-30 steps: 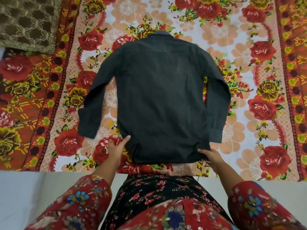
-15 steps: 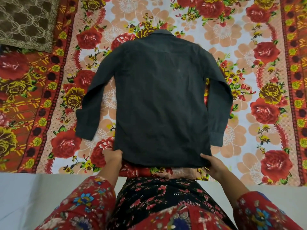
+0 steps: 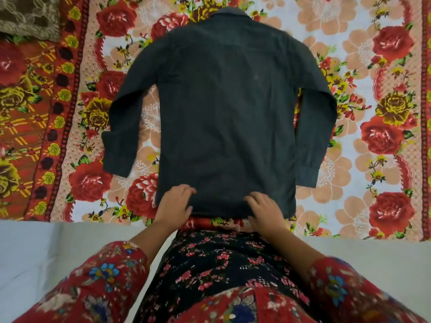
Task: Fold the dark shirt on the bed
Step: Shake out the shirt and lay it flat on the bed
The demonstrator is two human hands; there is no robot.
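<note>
The dark shirt (image 3: pixel 224 108) lies flat and back side up on the flowered bedsheet (image 3: pixel 363 94), collar at the far end, hem nearest me. Both long sleeves hang down beside the body, the left one angled outward. My left hand (image 3: pixel 176 202) rests palm down on the hem left of centre, fingers spread. My right hand (image 3: pixel 264 210) lies flat on the hem right of centre, fingers apart. Neither hand grips cloth.
A brown patterned pillow (image 3: pixel 28 15) lies at the far left corner. The sheet's red and yellow border (image 3: pixel 25 117) runs down the left side. The bed's near edge (image 3: pixel 70 221) meets a pale floor (image 3: pixel 51 257) where I stand.
Both hands have let go of the hem's outer corners and moved inward onto the shirt's lower edge, now lying flat. The shirt has hardly shifted.
</note>
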